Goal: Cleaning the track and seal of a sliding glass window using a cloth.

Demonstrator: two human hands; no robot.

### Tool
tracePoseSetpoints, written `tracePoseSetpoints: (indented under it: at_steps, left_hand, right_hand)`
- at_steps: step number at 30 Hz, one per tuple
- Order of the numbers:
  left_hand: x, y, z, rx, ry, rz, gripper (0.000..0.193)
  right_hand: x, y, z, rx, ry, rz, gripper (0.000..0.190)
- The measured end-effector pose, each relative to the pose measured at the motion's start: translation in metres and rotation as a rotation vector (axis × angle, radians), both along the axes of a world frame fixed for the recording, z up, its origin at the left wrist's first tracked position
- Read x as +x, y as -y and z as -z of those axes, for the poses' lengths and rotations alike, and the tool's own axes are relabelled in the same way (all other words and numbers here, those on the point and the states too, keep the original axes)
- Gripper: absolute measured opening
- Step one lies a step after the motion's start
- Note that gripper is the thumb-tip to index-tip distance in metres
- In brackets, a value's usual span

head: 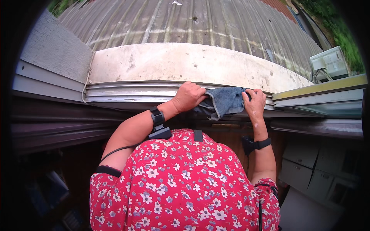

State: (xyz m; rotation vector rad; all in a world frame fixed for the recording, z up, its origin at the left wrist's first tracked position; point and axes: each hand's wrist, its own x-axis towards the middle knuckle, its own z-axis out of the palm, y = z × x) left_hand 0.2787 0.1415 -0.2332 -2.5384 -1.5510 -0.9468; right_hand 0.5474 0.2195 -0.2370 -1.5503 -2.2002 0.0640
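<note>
A blue-grey cloth is bunched over the metal window track, part of it hanging down over the inner edge. My left hand grips the cloth's left end, knuckles up, just above the track rails. At the other end my right hand pinches the cloth between thumb and fingers, close to the sliding window frame. Some fingertips of both hands are hidden by the cloth or by the hands themselves.
Beyond the track runs a stained pale outer ledge, then a corrugated roof. A window sash with glass stands at the right. An air-conditioner unit is outside. Dark curtains hang left; grey storage boxes sit lower right.
</note>
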Motion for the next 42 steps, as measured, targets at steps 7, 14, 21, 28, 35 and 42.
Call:
tracePoseSetpoints:
  at_steps: [7,14,21,28,35,42]
  left_hand:
    - [-0.005,0.004,-0.002,0.003,0.004,0.012,0.018]
    - [-0.014,0.010,-0.003,0.003,-0.036,0.005,0.018]
    - [-0.006,0.005,0.003,-0.043,-0.040,0.043,0.019]
    - [-0.006,0.002,0.002,-0.056,-0.024,0.014,0.015]
    - [-0.001,0.001,0.001,-0.038,-0.090,0.039,0.016]
    - [0.061,-0.030,-0.001,-0.161,-0.179,0.206,0.023]
  right_hand:
    - [-0.069,0.019,-0.015,-0.133,-0.007,-0.159,0.022]
    - [-0.054,0.011,-0.009,-0.142,0.063,-0.056,0.018]
    - [-0.039,-0.001,0.004,-0.046,0.183,0.093,0.017]
    - [-0.111,0.011,-0.006,-0.120,0.130,-0.159,0.017]
    - [-0.051,-0.006,-0.005,-0.195,0.040,0.027,0.019]
    - [0.029,-0.030,-0.007,-0.270,0.082,0.321,0.019]
